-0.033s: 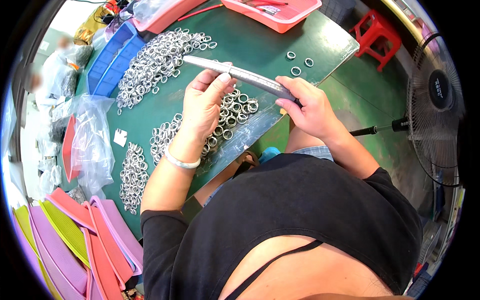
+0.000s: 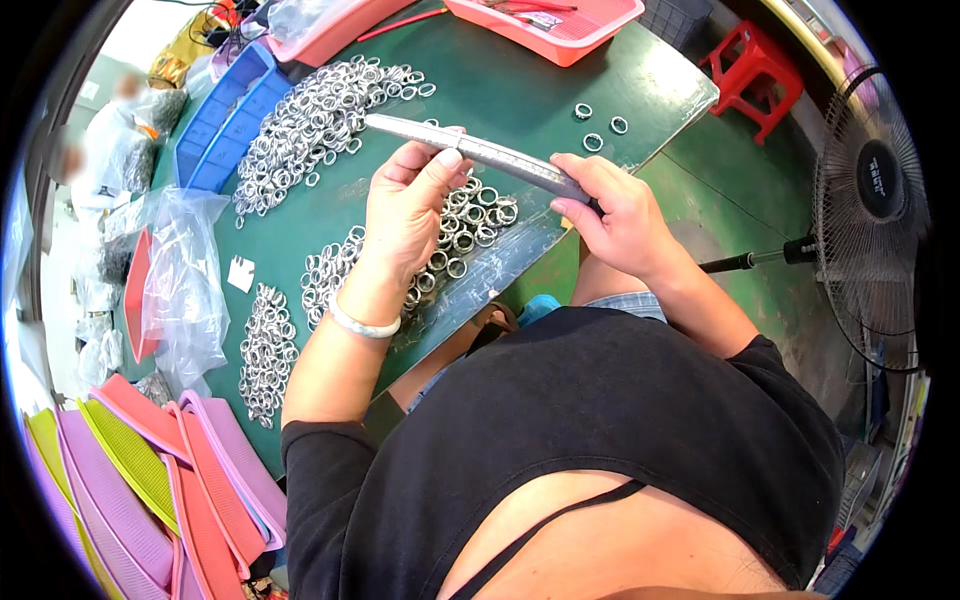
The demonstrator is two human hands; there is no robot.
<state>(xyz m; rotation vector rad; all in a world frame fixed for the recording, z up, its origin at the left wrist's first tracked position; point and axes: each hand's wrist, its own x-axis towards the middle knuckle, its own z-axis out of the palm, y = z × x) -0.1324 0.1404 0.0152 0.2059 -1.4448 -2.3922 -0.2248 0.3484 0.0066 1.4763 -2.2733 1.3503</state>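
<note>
My right hand (image 2: 615, 212) is closed round the thick, dark end of a ring mandrel (image 2: 505, 157), a tapered grey metal rod with markings along it. The rod lies slantwise above the table, its thin end toward the upper left. Along its length, my left hand (image 2: 415, 190) pinches with thumb and fingers at what looks like a small metal ring (image 2: 458, 143) around the rod; the fingers partly hide it. Beneath my left hand and wrist lies a pile of silvery rings (image 2: 463, 240), partly covered by the forearm.
On the green table (image 2: 520, 90) lie a large ring heap (image 2: 310, 125), a smaller one (image 2: 267, 355) and several loose rings (image 2: 592, 142). Around stand a blue basket (image 2: 225, 125), a pink tray (image 2: 560, 45), clear bags (image 2: 185, 290), stacked coloured baskets (image 2: 150, 490), a red stool (image 2: 755, 75) and a fan (image 2: 875, 200).
</note>
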